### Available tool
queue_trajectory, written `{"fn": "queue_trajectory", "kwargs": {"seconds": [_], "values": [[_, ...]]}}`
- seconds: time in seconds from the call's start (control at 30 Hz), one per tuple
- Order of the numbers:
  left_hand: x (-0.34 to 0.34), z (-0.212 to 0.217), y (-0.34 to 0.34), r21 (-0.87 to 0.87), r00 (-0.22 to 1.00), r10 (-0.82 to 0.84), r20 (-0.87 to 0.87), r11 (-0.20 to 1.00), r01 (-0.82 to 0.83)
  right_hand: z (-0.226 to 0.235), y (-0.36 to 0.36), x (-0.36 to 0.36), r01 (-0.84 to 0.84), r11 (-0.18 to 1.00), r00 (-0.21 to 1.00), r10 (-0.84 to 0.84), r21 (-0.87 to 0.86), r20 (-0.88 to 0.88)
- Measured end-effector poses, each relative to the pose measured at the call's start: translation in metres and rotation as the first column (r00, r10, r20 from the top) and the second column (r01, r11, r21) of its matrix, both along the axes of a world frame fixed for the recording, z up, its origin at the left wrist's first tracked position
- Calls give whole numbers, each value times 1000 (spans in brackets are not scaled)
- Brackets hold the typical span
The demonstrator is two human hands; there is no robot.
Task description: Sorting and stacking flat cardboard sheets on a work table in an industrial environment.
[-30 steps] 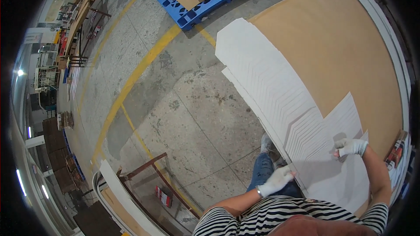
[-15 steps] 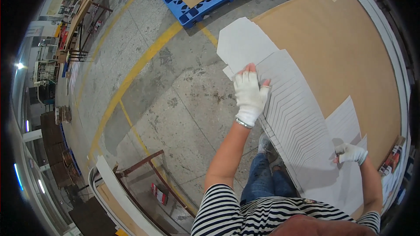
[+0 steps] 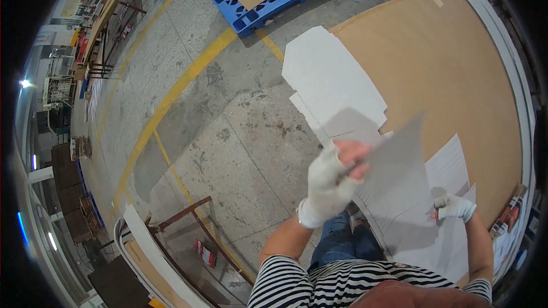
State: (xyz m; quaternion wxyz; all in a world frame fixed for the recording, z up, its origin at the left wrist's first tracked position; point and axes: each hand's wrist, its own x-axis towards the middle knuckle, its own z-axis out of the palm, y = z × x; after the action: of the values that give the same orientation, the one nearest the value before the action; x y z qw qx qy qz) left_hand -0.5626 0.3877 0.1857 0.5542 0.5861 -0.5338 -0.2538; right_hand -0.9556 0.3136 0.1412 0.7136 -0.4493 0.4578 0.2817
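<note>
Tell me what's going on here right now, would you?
A person in a striped shirt is handling flat white cardboard sheets. The left hand, in a white fingertip-less glove, pinches a pale, thin cardboard sheet by its edge, holding it raised and slightly blurred. The right hand, gloved the same way, is over the sheets, its fingers curled; whether it grips anything is unclear. Ahead, a white cut-out cardboard piece lies partly on the broad brown board surface.

1 lamp (image 3: 25, 84) glares far left, the raised sheet (image 3: 401, 162) blurs, shadow darkens the white cardboard (image 3: 325, 68), and edges bend.
</note>
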Motion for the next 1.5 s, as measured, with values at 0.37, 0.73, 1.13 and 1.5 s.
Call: {"fn": "queue_trajectory", "kwargs": {"seconds": [0.37,0.73,1.13,1.5], "values": [[5,-21,-9,163,969,208,-136,969,-185,-20,2,-6,-12,1000,1000,12,-2,-7],[8,-67,-28,202,989,142,33,968,-145,-10,1,4,-34,997,999,32,-68,-29],[7,-122,-10,334,892,371,259,832,-443,-17,24,7,67,964,992,-93,-256,-88],[10,-133,-11,579,753,485,-445,797,-171,-8,37,8,-6,908,982,-73,-419,-173]]}}
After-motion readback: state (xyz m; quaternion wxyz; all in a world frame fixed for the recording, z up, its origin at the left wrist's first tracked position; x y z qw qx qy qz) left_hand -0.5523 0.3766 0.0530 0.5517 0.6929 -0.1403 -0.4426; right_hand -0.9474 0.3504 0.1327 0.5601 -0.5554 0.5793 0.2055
